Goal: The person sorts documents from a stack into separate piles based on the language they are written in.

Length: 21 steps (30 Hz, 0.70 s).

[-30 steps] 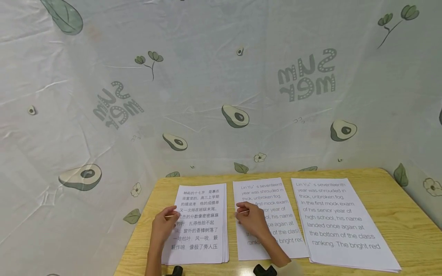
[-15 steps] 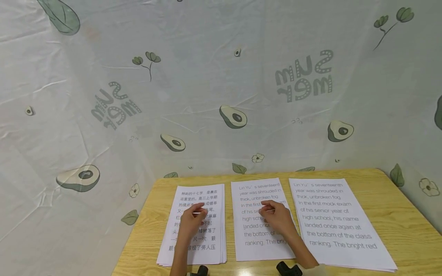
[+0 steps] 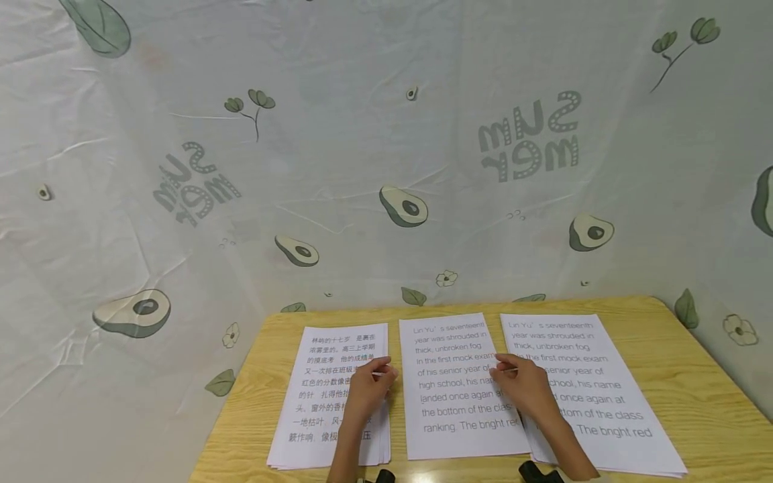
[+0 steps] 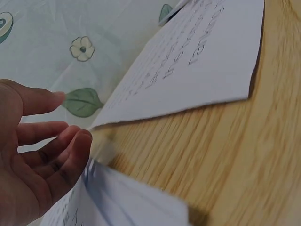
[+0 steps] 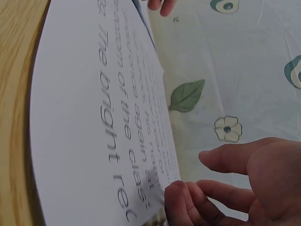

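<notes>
My left hand [image 3: 368, 390] hovers at the right edge of a stack of white paper [image 3: 326, 402] printed with Chinese characters. In the left wrist view its loosely bent fingers [image 4: 70, 155] and thumb stand apart with nothing between them. The middle paper [image 3: 447, 402], printed in English, lies just right of that hand. My right hand [image 3: 525, 388] is over the right edge of this middle paper, overlapping the right-hand stack [image 3: 628, 449] in the head view. Its thumb and fingers [image 5: 176, 200] are also parted and hold nothing, with the fingertips close to the middle paper's edge.
All the paper lies on a wooden table [image 3: 676, 376]. A pale cloth [image 3: 338, 168] printed with avocados and leaves hangs behind it. Bare wood separates the left stack from the middle paper, while the middle paper meets the right-hand stack near the front.
Both hands have moved right: the left from the left side of its stack to its right edge, the right across the middle paper to its right edge. The papers keep their arrangement.
</notes>
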Each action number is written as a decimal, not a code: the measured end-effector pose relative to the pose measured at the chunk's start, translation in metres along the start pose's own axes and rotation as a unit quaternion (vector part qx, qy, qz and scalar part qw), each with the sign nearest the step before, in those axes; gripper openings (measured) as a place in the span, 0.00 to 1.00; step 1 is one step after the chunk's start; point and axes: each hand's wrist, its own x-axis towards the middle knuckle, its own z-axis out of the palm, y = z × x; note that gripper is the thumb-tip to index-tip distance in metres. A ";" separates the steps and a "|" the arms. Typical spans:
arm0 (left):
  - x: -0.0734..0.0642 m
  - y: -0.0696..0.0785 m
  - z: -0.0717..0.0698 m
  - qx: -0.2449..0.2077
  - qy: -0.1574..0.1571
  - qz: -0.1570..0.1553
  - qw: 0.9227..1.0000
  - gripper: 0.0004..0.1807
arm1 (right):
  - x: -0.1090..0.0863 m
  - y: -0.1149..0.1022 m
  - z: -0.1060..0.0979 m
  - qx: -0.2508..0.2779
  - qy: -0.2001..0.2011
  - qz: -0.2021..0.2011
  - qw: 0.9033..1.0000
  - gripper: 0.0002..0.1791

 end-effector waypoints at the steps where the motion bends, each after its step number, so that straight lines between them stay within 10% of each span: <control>1: 0.000 0.001 0.002 0.002 0.000 0.001 1.000 0.22 | 0.000 0.001 -0.002 -0.002 0.001 0.001 1.000 0.25; 13: 0.000 0.000 0.017 0.014 0.006 -0.013 1.000 0.23 | 0.005 0.016 -0.006 -0.025 -0.018 0.018 0.999 0.28; 21: 0.000 0.005 0.024 0.098 0.029 0.005 0.995 0.21 | 0.010 0.014 -0.004 -0.036 -0.036 0.024 0.998 0.26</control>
